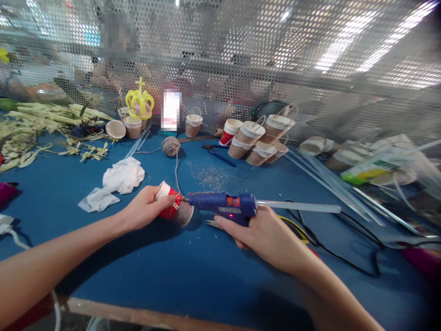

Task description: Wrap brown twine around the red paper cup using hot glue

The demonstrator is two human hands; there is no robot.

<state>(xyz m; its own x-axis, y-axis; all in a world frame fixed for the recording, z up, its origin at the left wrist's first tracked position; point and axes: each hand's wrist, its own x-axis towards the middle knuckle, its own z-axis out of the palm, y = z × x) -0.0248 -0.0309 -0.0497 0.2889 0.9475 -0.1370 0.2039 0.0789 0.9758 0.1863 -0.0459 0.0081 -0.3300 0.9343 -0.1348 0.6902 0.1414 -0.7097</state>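
Observation:
My left hand (146,207) is closed around a red and white paper cup (167,208), tilted on its side above the table. Grey yarn (185,214) is wound round the cup's lower part, and a strand runs from it back to a yarn ball (171,146). My right hand (262,232) grips a blue hot glue gun (220,206), whose nozzle meets the cup beside the yarn. A clear glue stick (299,206) juts from the gun's rear, and a small red light glows on its side. Pointed metal tips, seemingly scissors (212,224), show under my right fingers.
Several yarn-wrapped cups (251,132) stand at the back, near a perforated metal screen (213,55). Crumpled white tissue (124,175) lies left of centre. Pliers (215,146) and a blue pen-like tool (223,159) rest behind the gun. Glue sticks (330,184) and a black cord (361,269) lie right.

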